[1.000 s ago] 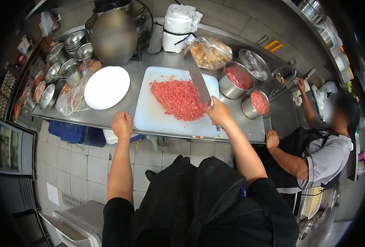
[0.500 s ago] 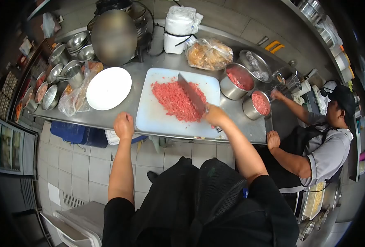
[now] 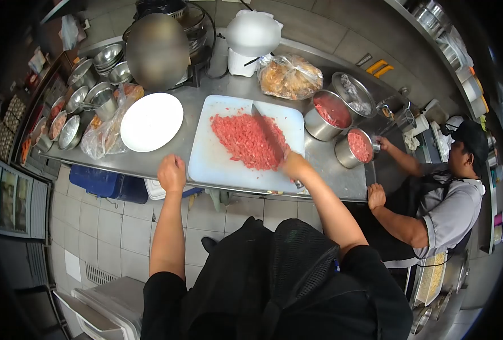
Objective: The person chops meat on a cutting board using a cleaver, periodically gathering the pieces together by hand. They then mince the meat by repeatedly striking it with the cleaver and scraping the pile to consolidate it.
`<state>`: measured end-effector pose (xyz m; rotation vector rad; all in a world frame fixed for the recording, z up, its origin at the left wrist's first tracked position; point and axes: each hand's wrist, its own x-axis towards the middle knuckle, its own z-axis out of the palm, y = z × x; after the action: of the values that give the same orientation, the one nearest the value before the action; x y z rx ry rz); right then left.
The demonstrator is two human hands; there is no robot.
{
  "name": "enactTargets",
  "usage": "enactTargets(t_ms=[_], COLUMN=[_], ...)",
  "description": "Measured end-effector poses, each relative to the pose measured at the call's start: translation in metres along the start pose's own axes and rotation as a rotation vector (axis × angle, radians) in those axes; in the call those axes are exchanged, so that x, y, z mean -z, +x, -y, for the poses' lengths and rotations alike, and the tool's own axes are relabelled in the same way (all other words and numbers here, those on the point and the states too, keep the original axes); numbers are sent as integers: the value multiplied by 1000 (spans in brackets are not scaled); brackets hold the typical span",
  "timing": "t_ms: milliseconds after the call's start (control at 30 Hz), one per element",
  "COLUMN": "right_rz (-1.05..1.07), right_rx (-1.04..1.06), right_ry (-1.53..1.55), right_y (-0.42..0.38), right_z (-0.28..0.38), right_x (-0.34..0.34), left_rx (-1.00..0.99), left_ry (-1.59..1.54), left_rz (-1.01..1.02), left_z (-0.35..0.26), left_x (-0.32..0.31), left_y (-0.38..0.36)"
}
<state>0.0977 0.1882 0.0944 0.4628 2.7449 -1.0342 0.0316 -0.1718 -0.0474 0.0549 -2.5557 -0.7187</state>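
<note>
Chopped red meat (image 3: pixel 241 139) lies spread over a white cutting board (image 3: pixel 206 164) on the steel counter. My right hand (image 3: pixel 297 166) is wrapped round the handle of a cleaver (image 3: pixel 269 135), whose blade stands in the right part of the meat. To the left of the board, my left hand (image 3: pixel 172 171) is curled into a fist by the counter's front edge, with nothing visible in it. A white plate (image 3: pixel 151 122) lies beyond that hand, left of the board.
Right of the board stand a large pot of meat (image 3: pixel 324 127) and a smaller one (image 3: pixel 351 153). A co-worker (image 3: pixel 447 198) stands at the right, one hand near the smaller pot. A bagged food item (image 3: pixel 290 77) sits behind the board; metal bowls (image 3: pixel 70 133) crowd the left.
The cleaver has shifted slightly right in the meat with my right hand. The co-worker's far hand has moved down beside the smaller pot. My left hand has barely moved.
</note>
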Motion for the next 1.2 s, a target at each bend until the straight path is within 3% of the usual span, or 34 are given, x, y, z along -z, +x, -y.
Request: enactTargets(t_ms=[100,200,300,400,467,533,600,700,800,867,933,1000,1133,1200], right_rz=[217,61,107,206,174,6,0,187,73,72,56,194,22,-27], right_rx=[-29,-48,-15,-18,-44,-11,-32,2,-29,7,43,-28,-51,-61], right_ry=[-151,-61,-199,-70,-104,3,37,-40,-19,-57,-89,-123,26,67], right_y=[12,-11,-1,11,-2,-11,5,9,-1,21,16,10,-2,17], right_z=[-2,28,4,-5,15,23,-6,-4,10,-31,-22,-5,0,-35], right_x=[16,33,-11,9,22,23,0,14,34,-5,-1,23,36,12], left_rx=[-10,12,8,-3,18,21,5,-10,16,10,-4,1,15,3], left_ry=[0,11,-4,29,25,16,-4,4,2,25,8,10,9,2], left_rz=[-15,-5,4,-4,29,23,5,-11,15,20,8,5,18,5], left_z=[3,3,-1,2,-1,-1,-3,1,-1,-3,-2,3,0,-3], left_x=[0,-2,0,2,3,3,1,2,1,3,1,1,1,1], left_y=[-1,-2,1,0,-1,-1,2,1,-1,2,1,0,-1,2])
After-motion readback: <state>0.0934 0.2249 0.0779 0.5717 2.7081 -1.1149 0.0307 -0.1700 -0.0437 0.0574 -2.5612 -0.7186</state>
